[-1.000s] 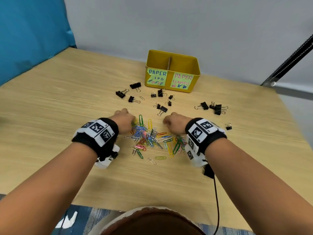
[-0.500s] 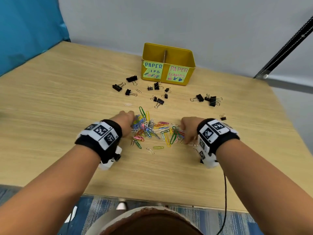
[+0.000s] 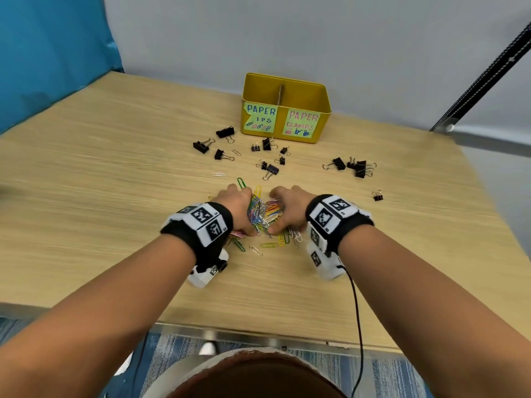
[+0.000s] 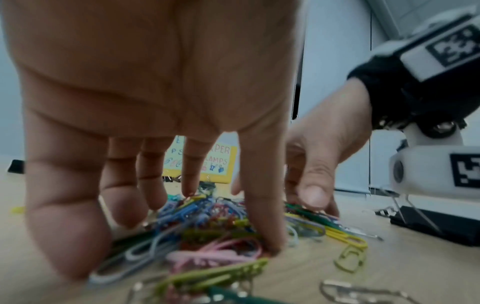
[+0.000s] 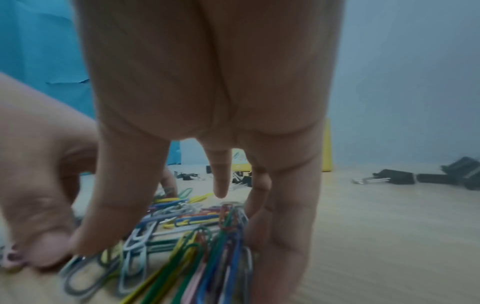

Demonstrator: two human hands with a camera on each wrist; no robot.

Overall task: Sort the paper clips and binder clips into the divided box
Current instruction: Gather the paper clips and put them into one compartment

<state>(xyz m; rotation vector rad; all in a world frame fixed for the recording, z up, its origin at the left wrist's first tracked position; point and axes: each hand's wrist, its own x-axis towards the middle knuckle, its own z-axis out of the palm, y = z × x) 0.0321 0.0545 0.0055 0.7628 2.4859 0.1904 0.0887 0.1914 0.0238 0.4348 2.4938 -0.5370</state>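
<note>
A heap of coloured paper clips [image 3: 263,214] lies mid-table, squeezed between my two hands. My left hand [image 3: 244,214] presses it from the left and my right hand [image 3: 280,214] from the right, thumbs nearly meeting at the near side. In the left wrist view my fingers [image 4: 64,226] point straight down around the heap [image 4: 207,222]; the right wrist view shows the same, fingers [image 5: 124,195] extended onto the clips [image 5: 187,226]. Black binder clips [image 3: 224,132] lie scattered beyond. The yellow divided box [image 3: 323,122] stands at the back, labelled for paper clips on the left and clamps on the right.
More binder clips [image 3: 359,168] sit to the right, one alone [image 3: 377,195] farther right. Loose paper clips [image 3: 255,249] lie just in front of the heap, a silver one [image 3: 219,174] to its far left. A cable [image 3: 356,311] runs off the table's near edge.
My hands have come together from either side, raking the spread-out paper clips into one tight heap. The right hand moved left the most. The binder clips have not moved.
</note>
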